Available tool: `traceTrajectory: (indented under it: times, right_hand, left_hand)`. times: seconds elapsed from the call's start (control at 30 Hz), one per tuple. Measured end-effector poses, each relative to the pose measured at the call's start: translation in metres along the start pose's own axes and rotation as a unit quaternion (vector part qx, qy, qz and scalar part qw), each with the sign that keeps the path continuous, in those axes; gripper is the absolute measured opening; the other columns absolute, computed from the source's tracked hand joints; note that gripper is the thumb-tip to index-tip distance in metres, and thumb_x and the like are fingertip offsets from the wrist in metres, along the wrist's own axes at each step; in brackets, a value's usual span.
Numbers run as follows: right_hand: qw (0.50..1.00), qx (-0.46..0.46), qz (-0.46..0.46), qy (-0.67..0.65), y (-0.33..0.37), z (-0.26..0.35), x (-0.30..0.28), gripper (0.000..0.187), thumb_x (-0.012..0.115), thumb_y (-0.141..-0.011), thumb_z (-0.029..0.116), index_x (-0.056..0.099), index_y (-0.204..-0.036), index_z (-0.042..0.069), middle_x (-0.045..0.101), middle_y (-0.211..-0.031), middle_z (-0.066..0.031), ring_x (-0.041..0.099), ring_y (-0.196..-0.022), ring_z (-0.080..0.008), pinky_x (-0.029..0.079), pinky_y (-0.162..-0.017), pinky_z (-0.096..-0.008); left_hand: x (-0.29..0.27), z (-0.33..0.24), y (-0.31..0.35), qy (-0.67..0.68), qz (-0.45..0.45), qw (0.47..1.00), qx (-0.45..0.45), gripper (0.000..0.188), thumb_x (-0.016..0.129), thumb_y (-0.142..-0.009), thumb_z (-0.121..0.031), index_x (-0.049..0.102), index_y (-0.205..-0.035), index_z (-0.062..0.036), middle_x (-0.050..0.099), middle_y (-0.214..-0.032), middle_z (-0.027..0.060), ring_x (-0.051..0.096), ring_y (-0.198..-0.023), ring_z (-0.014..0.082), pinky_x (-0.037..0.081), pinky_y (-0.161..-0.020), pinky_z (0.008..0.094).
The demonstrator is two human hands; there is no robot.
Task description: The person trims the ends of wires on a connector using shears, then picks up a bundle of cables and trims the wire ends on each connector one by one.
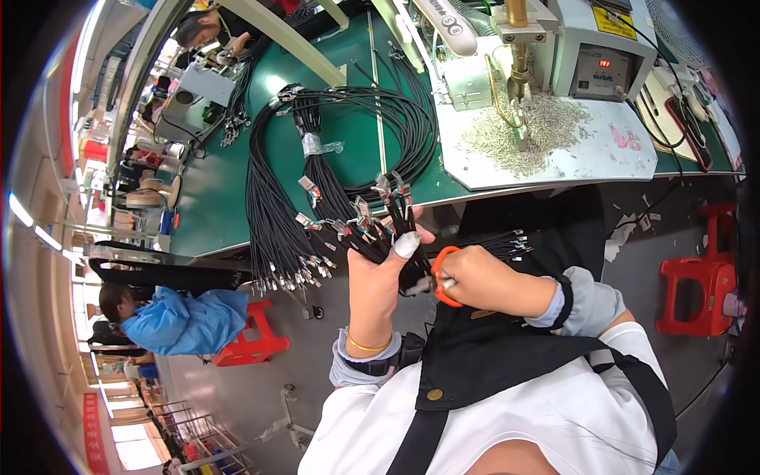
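My left hand [374,285] is wrapped round a bundle of thin black cables [393,212], just off the green table's near edge. Metal connectors with coloured wires stick up from that bundle, and white tape covers the thumb. In my right hand [484,279] is a pair of scissors with orange handles [438,264]. The scissors' blades, partly hidden, lie against the cables just below my left hand. More black cables [277,190] lie coiled on the table, bound with clear wrap [313,145], their ends hanging over the edge. Further cable ends [507,241] rest across my dark apron.
A bench machine [518,79] stands at the back right, with many small metal pieces [530,134] on its white plate [586,162]. Beside it sits a control box [603,67]. Red stools [697,293] stand right and left. A person in blue [186,317] sits at the left.
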State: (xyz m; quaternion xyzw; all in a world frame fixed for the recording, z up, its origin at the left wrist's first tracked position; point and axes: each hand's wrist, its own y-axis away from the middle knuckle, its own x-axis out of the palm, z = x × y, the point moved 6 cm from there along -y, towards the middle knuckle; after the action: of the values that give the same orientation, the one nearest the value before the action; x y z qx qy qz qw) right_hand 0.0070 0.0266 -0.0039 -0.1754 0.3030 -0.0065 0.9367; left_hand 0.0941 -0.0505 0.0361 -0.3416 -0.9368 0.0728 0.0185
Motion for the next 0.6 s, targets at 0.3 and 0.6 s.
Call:
traceTrajectory:
  times: [0.3,0.6]
  right_hand:
    - [0.923,-0.180,-0.321,0.115,0.008,0.059,-0.095,0.021,0.069,-0.065,0.007,0.062,-0.085,0.005,0.063,-0.089,-0.0127,0.063,-0.068,-0.0229,0.050,-0.052,-0.0263]
    - [0.940,-0.148,-0.308,-0.020,-0.001,0.037,-0.087,0.026,0.069,-0.067,0.005,0.060,-0.091,0.004,0.061,-0.100,-0.0135,0.062,-0.064,-0.0203,0.049,-0.051,-0.0248]
  left_hand:
    - [0.031,-0.003,0.004,0.111,0.008,0.990,-0.086,0.021,0.056,-0.082,-0.006,0.054,-0.102,0.0021,0.057,-0.078,0.0055,0.055,-0.070,0.0130,0.045,-0.069,0.0248]
    - [0.038,-0.005,0.012,0.077,0.038,0.993,-0.082,0.014,0.052,-0.084,-0.004,0.054,-0.097,0.0010,0.057,-0.080,0.0048,0.054,-0.071,0.0127,0.045,-0.066,0.0258]
